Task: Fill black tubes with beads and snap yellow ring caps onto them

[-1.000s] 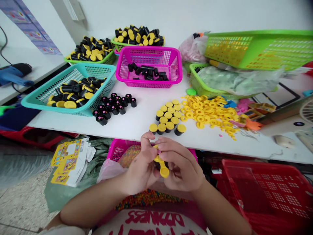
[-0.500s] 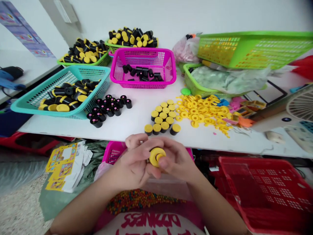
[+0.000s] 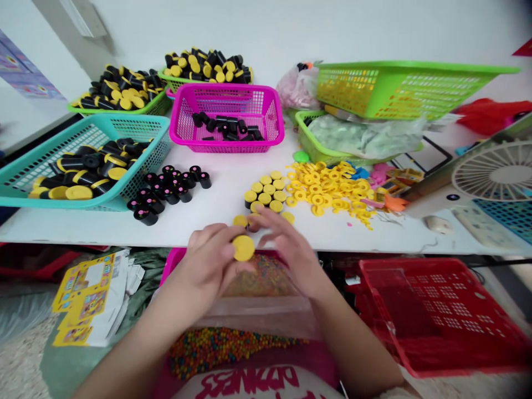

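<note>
My left hand [image 3: 208, 265] is closed round a small container with a flat round yellow cap [image 3: 243, 247], its capped end turned toward me. Whatever lies below the cap is hidden by my fingers. My right hand [image 3: 293, 252] is beside it on the right, fingers bent and apart, with nothing visible between them. Its fingertips overlap the front of a group of upright black containers with yellow caps [image 3: 265, 198]; whether they touch one is unclear. Right of that group lies a heap of loose yellow rings [image 3: 320, 185].
Black cylinders with pink dots [image 3: 170, 191] stand left on the white table [image 3: 224, 194]. Behind are a teal basket [image 3: 155, 133] of capped containers and a magenta basket [image 3: 228, 147] of black cylinders. Small coloured beads [image 3: 211, 349] lie below; a red crate [image 3: 415, 321] sits right.
My hands have moved apart; the right let go of the held container and shifted toward the capped group. The container stays in my left hand, now showing a full flat cap. The view has shifted right.
</note>
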Demonstrator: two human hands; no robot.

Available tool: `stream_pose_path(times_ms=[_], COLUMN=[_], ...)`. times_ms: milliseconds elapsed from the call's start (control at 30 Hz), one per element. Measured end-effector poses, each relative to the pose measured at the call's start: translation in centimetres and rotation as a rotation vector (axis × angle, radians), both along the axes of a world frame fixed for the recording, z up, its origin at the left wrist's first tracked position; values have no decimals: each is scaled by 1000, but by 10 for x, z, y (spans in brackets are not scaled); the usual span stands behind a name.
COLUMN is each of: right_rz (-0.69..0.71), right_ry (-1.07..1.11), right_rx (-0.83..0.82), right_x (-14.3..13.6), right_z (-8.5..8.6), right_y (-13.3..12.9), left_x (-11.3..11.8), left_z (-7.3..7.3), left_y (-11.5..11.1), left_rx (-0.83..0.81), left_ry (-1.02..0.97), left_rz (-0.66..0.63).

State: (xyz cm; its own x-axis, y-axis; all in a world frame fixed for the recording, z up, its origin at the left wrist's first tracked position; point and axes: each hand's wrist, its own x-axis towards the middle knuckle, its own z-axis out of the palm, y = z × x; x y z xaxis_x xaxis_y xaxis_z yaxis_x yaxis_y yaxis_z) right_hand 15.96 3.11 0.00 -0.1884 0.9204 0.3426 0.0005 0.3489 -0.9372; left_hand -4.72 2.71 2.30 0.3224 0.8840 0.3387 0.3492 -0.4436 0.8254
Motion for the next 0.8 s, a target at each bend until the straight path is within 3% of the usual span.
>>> stream_pose_path(times_ms=[67, 133, 200, 333, 467, 533, 600, 733, 800], right_rz=[-431, -812, -984, -1002, -978, -962, -938, -968, -1034], right_ry=[-245, -520, -722, -784, -797, -814, -819, -744, -646], right_rx=[129, 143, 55, -72, -20, 3, 18, -4, -12], right_x=[23, 48, 69, 87, 88, 88, 89, 86, 81], right_z=[-3, -11, -23, -42, -47, -48, -48, -43, -37], right_y=[12, 25, 38, 54, 58, 58, 59, 57, 53], left_x=[-5, -10, -12, -3, 6, 2, -6, -20, -22], left_z=[-9, -18, -25, -29, -27, -25, -23, -23, -26], left_y=[10, 19, 27, 35, 40, 47, 57, 78, 84], left_rx=[94, 115, 6, -227, -261, -239, -143, 74, 95], left_ry=[80, 224, 359, 399, 269, 246, 347, 766, 876], left_rz=[134, 245, 274, 194, 78, 102, 263, 851, 973])
